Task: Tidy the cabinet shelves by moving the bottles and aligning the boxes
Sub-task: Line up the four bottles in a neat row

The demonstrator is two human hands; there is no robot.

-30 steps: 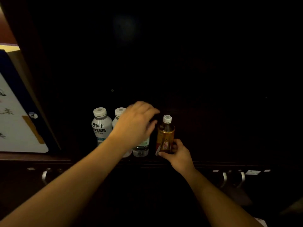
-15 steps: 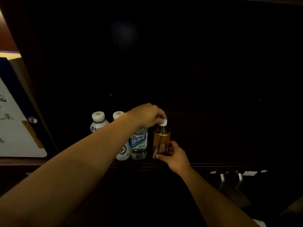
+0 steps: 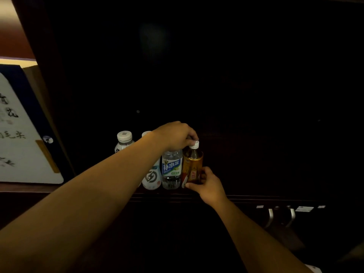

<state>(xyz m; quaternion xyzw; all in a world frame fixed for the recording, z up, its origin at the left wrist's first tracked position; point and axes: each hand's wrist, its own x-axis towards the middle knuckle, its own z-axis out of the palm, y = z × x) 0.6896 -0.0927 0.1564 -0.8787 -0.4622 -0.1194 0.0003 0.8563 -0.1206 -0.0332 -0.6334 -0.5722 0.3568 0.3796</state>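
- The amber tea bottle (image 3: 192, 164) stands upright at the right end of a row of four bottles, near the front edge of the dark cabinet shelf (image 3: 256, 196), touching or just beside the clear water bottle (image 3: 171, 168)
- The left hand (image 3: 175, 135) reaches over the row and pinches the tea bottle's white cap (image 3: 195, 144) with curled fingertips; the right hand (image 3: 209, 186) grips the bottle low on its label, fingers wrapped around the base
- The step in hand looks like seating this bottle in line with the others; the bottle part of the tidy seems well along
- Next it likely needs a small nudge or twist to square it with the row, then both hands letting go without tipping it
- Left of the water bottle stand a white bottle with a round logo (image 3: 151, 177) and another white-capped bottle (image 3: 124, 141), partly hidden by the forearm
- The shelf runs on to the right in deep shadow; whether boxes sit there cannot be told
- Metal handles (image 3: 279, 216) show below the shelf at right; at far left a pale panel with brush writing (image 3: 19, 138) leans in a brighter compartment
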